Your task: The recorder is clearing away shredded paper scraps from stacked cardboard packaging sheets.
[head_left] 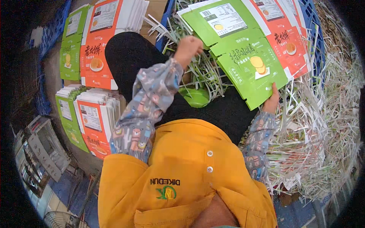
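A flat, unfolded cardboard box sheet (pixel 243 70), printed in green and red panels, lies tilted over my knees and the shredded strips. My right hand (pixel 271 99) grips its near green edge, thumb on top and the other fingers hidden underneath. Just off the sheet's left edge, my left hand (pixel 189 49) is raised with its fingers curled together. Whatever it may hold there is too small to make out. Thin white and green paper strips (pixel 207 76) hang beneath the sheet's left side. Between my knees sits a green rounded object (pixel 194 97), partly covered.
Stacks of similar printed box sheets stand to the left, a far stack (pixel 99 41) and a nearer stack (pixel 91 117). A large heap of shredded paper strips (pixel 304 148) fills the right side. Blue plastic crates (pixel 312 22) show at the back. A fan guard (pixel 61 219) is at lower left.
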### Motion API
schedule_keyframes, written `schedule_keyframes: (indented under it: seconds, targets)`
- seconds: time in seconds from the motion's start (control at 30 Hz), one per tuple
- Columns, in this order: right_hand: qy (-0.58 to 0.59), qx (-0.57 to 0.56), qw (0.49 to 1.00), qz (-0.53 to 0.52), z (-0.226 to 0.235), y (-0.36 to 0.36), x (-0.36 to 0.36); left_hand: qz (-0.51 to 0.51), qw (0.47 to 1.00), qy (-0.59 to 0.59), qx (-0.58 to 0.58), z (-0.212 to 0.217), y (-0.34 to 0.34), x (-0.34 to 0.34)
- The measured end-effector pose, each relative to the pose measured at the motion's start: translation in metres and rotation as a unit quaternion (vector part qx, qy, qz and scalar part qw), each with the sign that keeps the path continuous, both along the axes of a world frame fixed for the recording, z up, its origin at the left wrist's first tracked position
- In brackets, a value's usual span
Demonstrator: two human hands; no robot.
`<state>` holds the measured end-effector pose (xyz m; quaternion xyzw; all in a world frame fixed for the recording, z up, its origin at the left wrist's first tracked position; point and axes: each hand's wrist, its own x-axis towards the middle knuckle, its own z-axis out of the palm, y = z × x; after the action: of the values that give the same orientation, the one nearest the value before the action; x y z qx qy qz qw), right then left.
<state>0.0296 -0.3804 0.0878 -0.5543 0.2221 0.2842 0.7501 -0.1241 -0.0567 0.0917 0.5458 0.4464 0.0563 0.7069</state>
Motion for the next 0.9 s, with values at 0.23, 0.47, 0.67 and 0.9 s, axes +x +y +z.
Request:
schedule_keyframes:
  seconds: [0.23, 0.47, 0.67, 0.9]
  targets:
    - [0.001, 0.008, 1.0, -0.003, -0.005, -0.003, 0.004, 0.026, 0.962, -0.082, -0.258, -0.007, -0.03, 0.016]
    - [-0.007, 0.034, 0.999, 0.019, 0.001, 0.002, 0.002, -0.134, 0.973, -0.184, 0.029, -0.014, -0.039, 0.036]
    - [0.004, 0.038, 0.999, 0.007, -0.015, -0.006, 0.01, -0.452, 0.787, 0.045, 0.418, 0.002, -0.038, 0.038]
    - [-0.012, 0.035, 0.999, 0.003, -0.013, -0.011, 0.008, -0.399, 0.765, 0.084, 0.498, -0.008, -0.038, 0.028]
